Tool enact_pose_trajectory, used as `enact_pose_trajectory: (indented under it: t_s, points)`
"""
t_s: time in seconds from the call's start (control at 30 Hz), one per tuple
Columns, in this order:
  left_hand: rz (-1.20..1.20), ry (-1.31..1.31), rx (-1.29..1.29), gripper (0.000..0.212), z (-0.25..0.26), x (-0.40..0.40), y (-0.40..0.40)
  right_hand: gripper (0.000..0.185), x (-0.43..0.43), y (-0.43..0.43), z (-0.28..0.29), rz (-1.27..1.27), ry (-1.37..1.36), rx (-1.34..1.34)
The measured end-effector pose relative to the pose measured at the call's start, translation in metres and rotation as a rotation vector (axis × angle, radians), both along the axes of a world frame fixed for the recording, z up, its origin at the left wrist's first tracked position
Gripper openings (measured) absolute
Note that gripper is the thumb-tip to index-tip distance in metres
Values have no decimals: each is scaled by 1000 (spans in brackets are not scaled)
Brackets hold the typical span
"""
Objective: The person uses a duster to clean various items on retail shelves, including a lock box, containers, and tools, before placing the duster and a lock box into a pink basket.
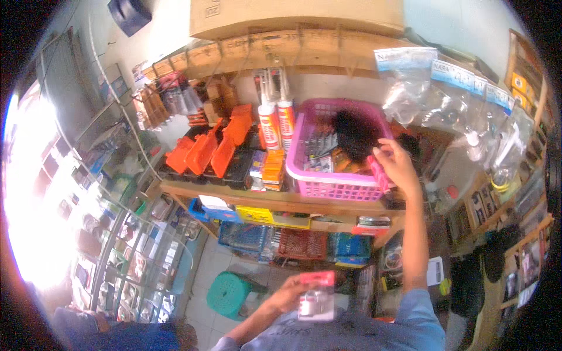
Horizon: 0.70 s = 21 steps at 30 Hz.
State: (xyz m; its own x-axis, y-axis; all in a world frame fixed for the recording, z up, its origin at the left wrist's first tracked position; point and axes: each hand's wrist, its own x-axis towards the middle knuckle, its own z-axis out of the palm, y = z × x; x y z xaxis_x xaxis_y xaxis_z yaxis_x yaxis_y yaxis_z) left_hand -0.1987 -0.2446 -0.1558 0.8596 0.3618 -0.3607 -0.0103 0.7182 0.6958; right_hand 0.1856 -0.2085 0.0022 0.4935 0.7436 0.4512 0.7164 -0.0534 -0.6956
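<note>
Low in front of my chest, my left hand (287, 296) grips a small clear blister pack (317, 302) with a red header. The pack holds something pale. My right hand (395, 164) is at the right edge of a pink plastic basket (340, 186) on the wooden shelf. A brighter pink piece (378, 174) lies against my right fingers; whether they hold it cannot be seen. Inside the basket are a dark fuzzy bundle (358, 134) and several packaged small goods (322, 149).
Left of the basket stand sealant cartridges (270, 125) and orange-lidded boxes (204, 153). Clear bags (406, 87) hang at right. A green stool (228, 294) stands on the tiled floor. At lower left is another person's blue clothing (131, 335), beside a glass display case (127, 259).
</note>
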Motion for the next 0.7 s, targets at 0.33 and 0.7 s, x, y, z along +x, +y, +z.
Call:
enact_pose_trajectory:
  t_s: [0.33, 0.7]
  points:
    - [-167, 19, -470, 33, -46, -39, -35, 71, -2, 26, 6, 215, 212, -361]
    - [-443, -173, -531, 64, -52, -75, -10, 72, -94, -54, 5, 285, 455, 207]
